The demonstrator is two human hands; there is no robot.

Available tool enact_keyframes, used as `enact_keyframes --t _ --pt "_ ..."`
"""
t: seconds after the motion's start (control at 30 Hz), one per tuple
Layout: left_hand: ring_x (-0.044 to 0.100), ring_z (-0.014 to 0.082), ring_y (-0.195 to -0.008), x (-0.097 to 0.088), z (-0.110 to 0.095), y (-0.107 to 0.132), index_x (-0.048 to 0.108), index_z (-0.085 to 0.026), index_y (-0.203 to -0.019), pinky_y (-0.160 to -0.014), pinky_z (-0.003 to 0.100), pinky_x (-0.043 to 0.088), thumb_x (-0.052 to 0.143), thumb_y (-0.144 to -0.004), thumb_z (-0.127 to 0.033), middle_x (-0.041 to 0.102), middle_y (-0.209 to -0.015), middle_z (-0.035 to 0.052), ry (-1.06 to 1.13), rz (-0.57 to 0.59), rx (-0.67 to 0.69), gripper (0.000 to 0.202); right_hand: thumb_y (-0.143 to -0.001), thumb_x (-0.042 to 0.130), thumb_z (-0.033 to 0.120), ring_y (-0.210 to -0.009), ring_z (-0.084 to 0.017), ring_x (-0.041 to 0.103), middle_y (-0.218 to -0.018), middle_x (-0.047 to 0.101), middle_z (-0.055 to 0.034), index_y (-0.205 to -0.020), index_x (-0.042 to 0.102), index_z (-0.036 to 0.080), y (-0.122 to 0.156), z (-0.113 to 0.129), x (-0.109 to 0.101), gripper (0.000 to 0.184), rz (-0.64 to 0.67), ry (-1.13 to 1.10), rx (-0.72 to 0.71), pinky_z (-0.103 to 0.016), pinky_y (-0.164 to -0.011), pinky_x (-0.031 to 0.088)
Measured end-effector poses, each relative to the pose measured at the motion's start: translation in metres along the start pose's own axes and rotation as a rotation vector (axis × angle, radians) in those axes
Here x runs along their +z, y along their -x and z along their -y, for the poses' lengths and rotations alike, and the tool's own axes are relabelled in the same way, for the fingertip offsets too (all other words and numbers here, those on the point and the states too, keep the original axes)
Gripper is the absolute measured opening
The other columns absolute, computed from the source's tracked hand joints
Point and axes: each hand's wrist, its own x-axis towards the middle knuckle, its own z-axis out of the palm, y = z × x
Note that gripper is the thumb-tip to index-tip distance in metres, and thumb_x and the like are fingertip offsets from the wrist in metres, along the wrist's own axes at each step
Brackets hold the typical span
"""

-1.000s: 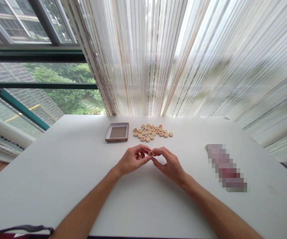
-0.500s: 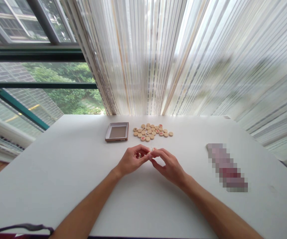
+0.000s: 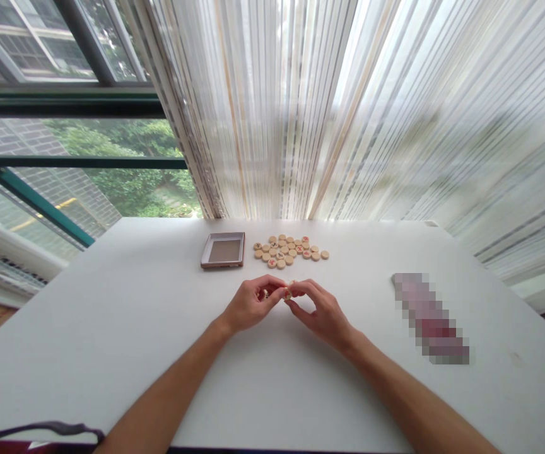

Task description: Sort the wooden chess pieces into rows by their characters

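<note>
Between my two hands is a round wooden Chinese chess piece (image 3: 287,294) with a red character facing me. My left hand (image 3: 251,304) is closed, its thumb and fingertips at the piece's left side. My right hand (image 3: 322,310) pinches the same piece with thumb and index finger from the right. Another piece (image 3: 266,295) with a dark mark shows under the curve of my left hand. Fingers partly hide other pieces just behind them. Farther back lies a loose group of Chinese chess pieces (image 3: 292,253), several with red or black characters up, others blank side up.
A shallow open box (image 3: 222,264) with a brown rim stands left of the group on the white table (image 3: 159,353). A blurred-out flat object (image 3: 431,318) lies at the right. Striped curtains (image 3: 272,126) hang behind the table, beside a window. A dark strap (image 3: 55,430) is at the lower left.
The piece between my hands has turned, so its red character now shows toward me. My right fingertips have shifted slightly; my left hand stays nearly still.
</note>
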Motion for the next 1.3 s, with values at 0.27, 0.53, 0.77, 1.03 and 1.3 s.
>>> enact_keyframes --t 0.27,0.53,0.77,1.03,1.3 --pt "0.062 0.0135 -0.072 -0.002 0.000 0.001 0.068 -0.017 -0.116 -0.059 0.022 0.045 0.056 -0.095 -0.037 0.074 -0.094 0.0071 -0.019 0.049 0.015 0.031 -0.092 0.063 0.016 -0.085 -0.017 0.064 -0.095 0.066 -0.0042 -0.111 0.060 0.025 -0.001 -0.001 -0.001 0.021 -0.005 -0.017 0.016 -0.033 -0.078 0.056" --pt "0.057 0.0104 -0.064 -0.001 -0.002 0.001 0.063 -0.019 -0.115 -0.056 0.021 0.042 0.061 -0.092 -0.037 0.074 -0.090 0.0048 -0.016 0.050 0.022 0.030 -0.092 0.062 0.018 -0.084 -0.018 0.064 -0.093 0.065 -0.0040 -0.109 0.060 0.025 -0.001 -0.002 -0.002 0.019 0.001 -0.014 0.039 -0.033 -0.077 0.056" --pt "0.061 0.0120 -0.072 -0.001 -0.004 0.001 0.063 -0.019 -0.113 -0.058 0.021 0.043 0.062 -0.091 -0.037 0.073 -0.091 0.0049 -0.031 0.033 0.029 0.028 -0.092 0.058 0.016 -0.084 -0.017 0.065 -0.096 0.066 -0.0041 -0.112 0.059 0.025 -0.002 0.002 -0.004 0.023 0.003 -0.029 0.042 -0.032 -0.079 0.056" --pt "0.054 0.0095 -0.063 0.000 -0.004 0.002 0.065 -0.019 -0.112 -0.055 0.021 0.043 0.066 -0.087 -0.034 0.072 -0.091 0.0041 -0.088 0.040 0.074 0.029 -0.093 0.059 0.021 -0.082 -0.017 0.065 -0.094 0.068 -0.0045 -0.105 0.060 0.023 -0.002 0.002 -0.003 0.012 -0.004 -0.047 0.094 -0.032 -0.076 0.056" --pt "0.058 0.0099 -0.065 0.003 0.005 0.004 0.068 -0.021 -0.109 -0.060 0.022 0.049 0.070 -0.079 -0.023 0.074 -0.096 0.0031 -0.136 0.025 0.116 0.029 -0.090 0.065 0.024 -0.076 -0.016 0.067 -0.087 0.069 -0.0024 -0.095 0.061 0.022 -0.001 0.000 -0.003 0.007 -0.006 -0.069 0.129 -0.029 -0.072 0.056"
